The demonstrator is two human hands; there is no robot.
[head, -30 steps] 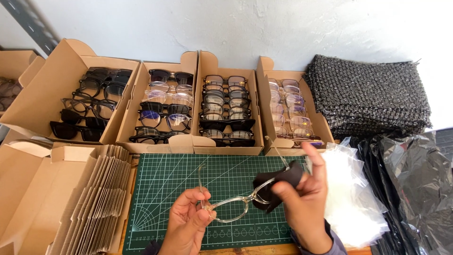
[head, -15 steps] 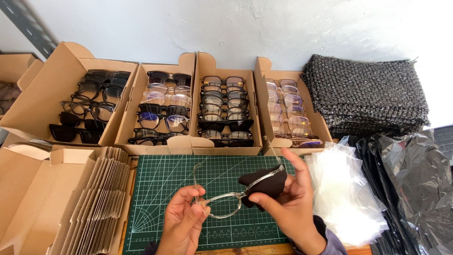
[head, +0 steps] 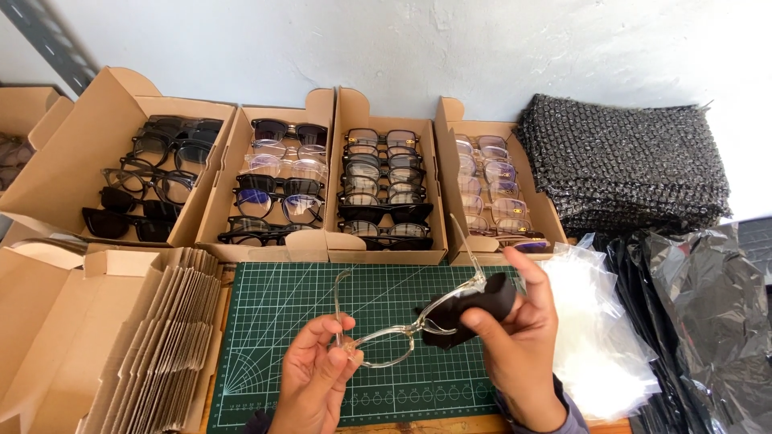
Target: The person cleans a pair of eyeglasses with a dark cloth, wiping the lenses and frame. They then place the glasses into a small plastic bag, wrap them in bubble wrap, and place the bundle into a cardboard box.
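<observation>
A pair of clear-framed glasses [head: 386, 344] hovers over the green cutting mat [head: 273, 321]. My left hand [head: 315, 378] pinches the frame's left end near the hinge. My right hand [head: 519, 341] presses a black cloth [head: 462, 309] around the right lens. Both temple arms stick up and away from me.
Four open cardboard boxes [head: 386, 241] of glasses line the back of the table. A stack of flat cardboard sleeves [head: 161, 337] lies to the left. Clear plastic bags [head: 595, 337], black bags [head: 708, 321] and black bubble-wrap pouches [head: 627, 169] lie to the right.
The glasses and both hands have dropped slightly and shifted; my right hand has turned the cloth over the right lens.
</observation>
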